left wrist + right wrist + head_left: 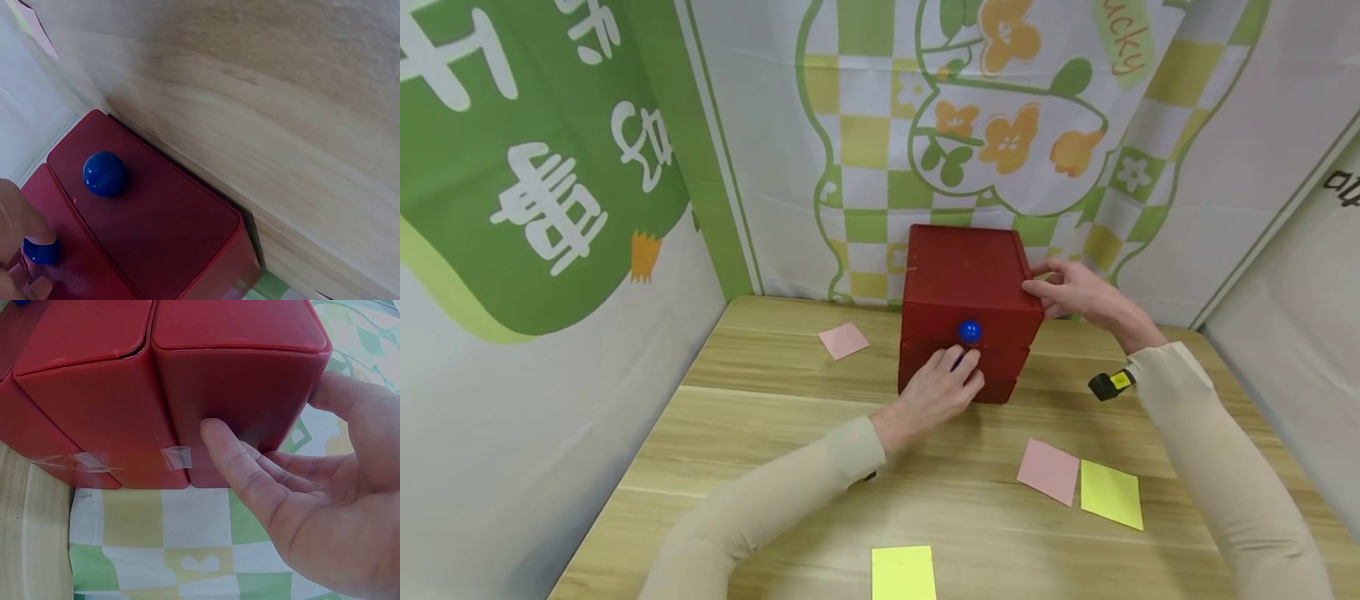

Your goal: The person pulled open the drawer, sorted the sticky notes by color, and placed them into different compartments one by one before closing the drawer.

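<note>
Near yellow note point(903, 572): lying on the bench point(775, 433), cut off by the bottom edge of the head view.
Left sleeve point(775, 508): coming in from the near side, cut off at the bottom.
Right sleeve point(1217, 467): cut off likewise, with a dark wrist device point(1103, 387) beside the cuff.
Red drawer box point(967, 267): standing on the far part of the bench, just before the patterned backdrop point(865, 137); three tiers high, touched by both hands, partly covered on the near face.
Left hand point(938, 387): set at the near face, pinching the middle blue knob point(42, 252); cut off at the edge of the left wrist view, impossible to tell the lie of every finger.
Middle blue knob: between the left fingers, mostly hidden by them.
Top blue knob point(969, 332): free, just above the left fingers.
Bottom blue knob point(104, 174): hidden behind the left hand in the head view, plain in the left wrist view, untouched.
Right hand point(1075, 293): at the box's right side, with fingers spread, one fingertip against the wall, thumb at the upper edge; other tips partly hidden behind the box.
Clear tape point(177, 457): stuck across a seam of the right wall.
Far pink note point(843, 341): on the bench, left of the box.
Right pink note point(1048, 472): near and right of the box, just beside the right yellow note point(1110, 493).
</note>
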A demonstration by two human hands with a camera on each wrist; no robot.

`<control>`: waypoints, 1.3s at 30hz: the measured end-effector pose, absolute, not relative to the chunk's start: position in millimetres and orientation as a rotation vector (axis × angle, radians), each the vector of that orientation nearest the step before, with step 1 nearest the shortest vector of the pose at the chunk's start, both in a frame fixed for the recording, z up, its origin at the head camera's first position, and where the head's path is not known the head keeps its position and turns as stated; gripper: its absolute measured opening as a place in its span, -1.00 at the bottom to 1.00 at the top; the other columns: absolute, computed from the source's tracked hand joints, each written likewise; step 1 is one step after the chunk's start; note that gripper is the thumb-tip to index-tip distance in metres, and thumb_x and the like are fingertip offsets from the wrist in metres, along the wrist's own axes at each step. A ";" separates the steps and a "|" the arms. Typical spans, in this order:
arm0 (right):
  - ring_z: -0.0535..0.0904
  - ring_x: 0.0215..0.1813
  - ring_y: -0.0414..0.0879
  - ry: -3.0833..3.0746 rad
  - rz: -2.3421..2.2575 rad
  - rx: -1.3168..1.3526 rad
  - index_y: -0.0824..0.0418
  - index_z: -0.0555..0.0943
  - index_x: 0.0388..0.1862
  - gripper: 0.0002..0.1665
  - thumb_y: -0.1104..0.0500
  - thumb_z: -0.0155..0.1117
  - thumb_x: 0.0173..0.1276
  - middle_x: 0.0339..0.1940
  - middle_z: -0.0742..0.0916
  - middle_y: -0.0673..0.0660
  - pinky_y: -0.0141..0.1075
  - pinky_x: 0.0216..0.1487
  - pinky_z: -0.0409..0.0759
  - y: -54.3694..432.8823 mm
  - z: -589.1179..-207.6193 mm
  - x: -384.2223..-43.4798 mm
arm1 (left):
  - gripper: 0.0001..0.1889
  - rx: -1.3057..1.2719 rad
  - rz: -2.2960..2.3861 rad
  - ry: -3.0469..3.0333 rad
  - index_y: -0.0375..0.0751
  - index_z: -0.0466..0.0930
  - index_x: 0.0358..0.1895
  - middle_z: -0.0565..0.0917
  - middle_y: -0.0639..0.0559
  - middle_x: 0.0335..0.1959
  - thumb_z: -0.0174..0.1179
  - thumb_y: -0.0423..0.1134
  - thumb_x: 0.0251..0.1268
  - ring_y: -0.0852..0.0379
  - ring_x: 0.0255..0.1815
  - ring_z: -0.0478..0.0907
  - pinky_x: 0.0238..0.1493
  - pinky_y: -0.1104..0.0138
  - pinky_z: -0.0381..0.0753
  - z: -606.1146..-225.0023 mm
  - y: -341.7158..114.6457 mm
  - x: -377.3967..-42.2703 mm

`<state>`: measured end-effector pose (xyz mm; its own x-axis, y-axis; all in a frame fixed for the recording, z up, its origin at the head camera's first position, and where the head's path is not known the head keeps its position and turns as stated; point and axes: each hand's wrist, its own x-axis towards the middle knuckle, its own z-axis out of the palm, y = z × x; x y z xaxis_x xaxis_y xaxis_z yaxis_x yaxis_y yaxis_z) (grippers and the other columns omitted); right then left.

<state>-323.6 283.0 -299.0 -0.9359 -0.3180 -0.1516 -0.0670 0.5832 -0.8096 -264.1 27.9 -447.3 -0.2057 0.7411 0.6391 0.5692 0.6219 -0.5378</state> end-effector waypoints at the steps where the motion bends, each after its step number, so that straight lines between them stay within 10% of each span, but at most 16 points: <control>1: 0.70 -0.12 -0.11 2.536 -1.277 -0.316 0.35 0.20 0.46 -0.22 -0.10 0.14 0.49 0.09 0.65 0.33 -0.23 -0.10 0.74 283.1 -299.0 -323.7 | -0.49 -1.041 0.225 -1.881 -0.05 0.63 -0.24 0.55 -0.11 0.02 -0.42 -0.42 0.59 -0.02 -0.11 0.48 -0.25 0.29 0.58 -447.5 28.8 -265.3; 15: 0.70 -0.15 -0.15 2.542 -1.290 -0.311 0.33 0.19 0.46 -0.20 -0.11 0.16 0.47 0.08 0.66 0.32 -0.23 -0.09 0.73 283.4 -299.6 -323.4 | -0.67 -1.057 0.335 -1.994 -0.11 0.68 -0.20 0.53 -0.09 0.02 -0.13 -0.41 0.53 -0.01 -0.04 0.46 -0.17 0.40 0.63 -446.7 31.9 -260.7; 24: 0.69 -0.15 -0.16 2.547 -1.277 -0.307 0.33 0.17 0.48 -0.19 -0.11 0.15 0.48 0.12 0.63 0.35 -0.23 -0.07 0.73 282.7 -300.3 -322.6 | -0.52 -1.096 0.390 -1.953 -0.08 0.72 -0.20 0.54 -0.07 -0.02 -0.29 -0.48 0.56 0.01 -0.12 0.44 -0.22 0.40 0.59 -446.2 28.7 -251.6; 39: 0.70 -0.14 -0.16 2.549 -1.274 -0.339 0.38 0.18 0.46 -0.20 -0.08 0.15 0.48 0.16 0.60 0.42 -0.27 -0.08 0.74 282.6 -300.1 -321.9 | -0.80 -1.193 0.512 -1.900 -0.12 0.69 0.00 0.56 -0.05 0.01 0.14 -0.30 0.43 0.02 -0.04 0.48 0.02 0.42 0.68 -438.4 17.8 -199.3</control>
